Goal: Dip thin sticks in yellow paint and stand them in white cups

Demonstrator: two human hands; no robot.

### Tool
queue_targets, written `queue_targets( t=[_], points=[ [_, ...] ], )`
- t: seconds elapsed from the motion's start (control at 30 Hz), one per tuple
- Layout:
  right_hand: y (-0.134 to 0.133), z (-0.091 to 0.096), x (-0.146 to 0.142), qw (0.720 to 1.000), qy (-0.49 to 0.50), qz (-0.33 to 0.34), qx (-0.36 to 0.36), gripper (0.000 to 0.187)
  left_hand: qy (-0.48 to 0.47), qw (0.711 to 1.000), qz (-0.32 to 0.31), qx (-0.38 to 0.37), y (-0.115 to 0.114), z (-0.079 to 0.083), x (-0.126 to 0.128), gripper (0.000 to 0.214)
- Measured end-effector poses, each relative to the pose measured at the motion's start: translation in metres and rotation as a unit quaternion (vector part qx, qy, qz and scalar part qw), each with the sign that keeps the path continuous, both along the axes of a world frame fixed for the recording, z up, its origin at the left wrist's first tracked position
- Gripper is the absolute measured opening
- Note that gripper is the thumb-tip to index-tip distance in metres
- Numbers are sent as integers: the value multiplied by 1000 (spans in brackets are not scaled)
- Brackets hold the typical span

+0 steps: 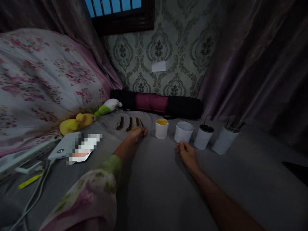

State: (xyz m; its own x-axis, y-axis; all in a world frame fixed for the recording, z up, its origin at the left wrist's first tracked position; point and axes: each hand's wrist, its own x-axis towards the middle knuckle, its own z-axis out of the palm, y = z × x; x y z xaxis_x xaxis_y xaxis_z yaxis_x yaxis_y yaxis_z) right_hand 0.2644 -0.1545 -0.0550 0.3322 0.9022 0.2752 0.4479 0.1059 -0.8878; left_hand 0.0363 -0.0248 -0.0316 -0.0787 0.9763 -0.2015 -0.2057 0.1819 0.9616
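Note:
My left hand rests on the grey sheet with its fingers pinched together. A thin dark strip sticks up at its fingertips and appears to be held there. Just left of it lie more dark, curved strips, one partly behind the hand. My right hand is closed, with nothing visible in it, right in front of a wide white tub; whether it touches the tub I cannot tell. Left of that tub stands a smaller white tub with yellow inside.
A white can with a dark top and a taller can of thin tools stand on the right. A black and maroon roll lies along the wall. Yellow plush, a power bank, cables and a power strip are left.

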Motion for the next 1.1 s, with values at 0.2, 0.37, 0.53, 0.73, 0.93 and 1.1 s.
queue_targets(
  t=[0.2, 0.37, 0.53, 0.73, 0.93, 1.1],
  points=[
    [0, 0, 0, 1000, 18, 10, -5, 39, -37, 999, -10, 2, -13, -4, 11, 12],
    [-2, 2, -1, 1000, 14, 10, 8, 40, -74, 997, -12, -16, -22, -2, 19, 12],
    [-3, 2, -1, 1000, 1, 4, 5, 39, -123, 991, -18, -40, -28, -1, 25, 16],
    [-1, 1, 0, 1000, 7, 10, 3, 40, -164, 983, -55, -63, -44, 4, 29, 19],
    [-1, -1, -1, 999, -4, 0, 34, 38, -175, 978, -97, -58, -59, 6, 34, 17],
    [-3, 2, -4, 1000, -15, -4, 22, 36, -181, 978, -88, -52, -70, 4, 35, 17]
  ],
)
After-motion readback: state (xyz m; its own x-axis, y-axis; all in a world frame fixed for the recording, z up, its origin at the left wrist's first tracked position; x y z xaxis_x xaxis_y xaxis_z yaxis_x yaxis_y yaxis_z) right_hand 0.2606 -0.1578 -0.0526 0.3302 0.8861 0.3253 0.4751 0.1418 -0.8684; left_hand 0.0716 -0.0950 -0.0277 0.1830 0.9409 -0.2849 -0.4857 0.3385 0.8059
